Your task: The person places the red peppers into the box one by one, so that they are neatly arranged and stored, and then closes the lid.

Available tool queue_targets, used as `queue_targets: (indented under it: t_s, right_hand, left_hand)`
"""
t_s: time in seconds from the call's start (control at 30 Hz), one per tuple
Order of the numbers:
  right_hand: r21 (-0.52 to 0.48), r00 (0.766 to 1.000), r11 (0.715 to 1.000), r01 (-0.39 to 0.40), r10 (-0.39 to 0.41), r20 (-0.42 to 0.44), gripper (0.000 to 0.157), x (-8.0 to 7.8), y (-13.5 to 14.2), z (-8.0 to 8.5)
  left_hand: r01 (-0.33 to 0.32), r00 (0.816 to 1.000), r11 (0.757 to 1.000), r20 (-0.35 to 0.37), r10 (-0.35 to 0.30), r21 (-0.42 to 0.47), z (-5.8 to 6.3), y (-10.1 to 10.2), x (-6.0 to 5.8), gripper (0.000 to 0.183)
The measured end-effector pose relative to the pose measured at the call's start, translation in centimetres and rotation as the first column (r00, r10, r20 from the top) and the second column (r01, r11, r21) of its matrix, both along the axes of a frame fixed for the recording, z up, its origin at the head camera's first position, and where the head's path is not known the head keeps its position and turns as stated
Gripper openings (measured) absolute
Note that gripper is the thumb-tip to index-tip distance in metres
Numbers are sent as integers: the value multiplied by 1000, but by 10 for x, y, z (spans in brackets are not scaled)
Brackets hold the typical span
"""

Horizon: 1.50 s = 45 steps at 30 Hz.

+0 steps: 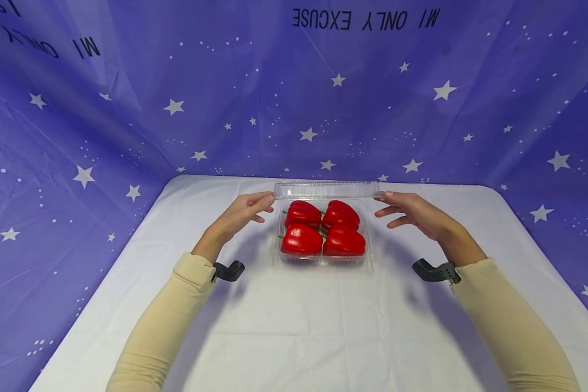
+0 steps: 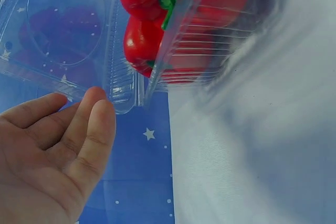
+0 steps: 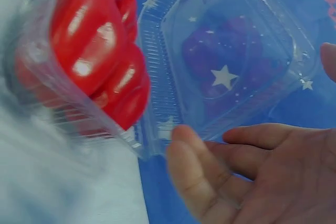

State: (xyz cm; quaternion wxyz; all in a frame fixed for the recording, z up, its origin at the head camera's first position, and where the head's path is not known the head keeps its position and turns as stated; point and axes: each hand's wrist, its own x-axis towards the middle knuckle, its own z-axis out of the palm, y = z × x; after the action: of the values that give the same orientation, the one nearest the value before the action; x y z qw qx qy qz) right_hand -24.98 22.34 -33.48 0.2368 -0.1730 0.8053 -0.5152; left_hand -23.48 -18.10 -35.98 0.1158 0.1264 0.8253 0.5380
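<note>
A clear plastic clamshell box stands on the table with several red bell peppers inside. Its lid is raised at the far side, hinged along the box's back edge. My left hand is at the lid's left end, fingertips right at its edge and fingers fairly straight. At the opposite end, my right hand has its fingertips by the lid's right edge, the other fingers loosely extended. Green stems show on the peppers in the left wrist view. Through the lid, the right wrist view shows a faint reflection of the peppers.
A white cloth covers the table. Behind and on both sides hangs a blue-purple curtain with white stars and printed lettering. Dark wrist mounts sit at both sleeve cuffs.
</note>
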Motion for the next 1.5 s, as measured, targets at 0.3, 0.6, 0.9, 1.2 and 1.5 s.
queue_targets:
  t_s: [0.3,0.6,0.9,1.2,1.5]
  right_hand:
    - [-48,997,998,26,-30,-65,64,0,-1,-12]
    - [-38,994,999,-11,7,-112,59,4,2,-21]
    - [-67,989,998,-23,13,-148,58,5,5,-27]
    - [-52,976,998,-31,19,-219,56,10,8,-39]
    - [24,975,1000,-10,15,-220,60,17,6,-48]
  left_hand:
    - [-5,1000,999,-21,6,45,-8,1,3,61]
    - [26,999,999,-31,-25,48,-13,-2,8,61]
    - [41,999,999,-36,-40,14,-17,-3,12,62]
    - [71,997,998,-44,-70,2,-23,-6,15,66]
    - [120,991,991,-61,-117,51,-35,-10,12,68]
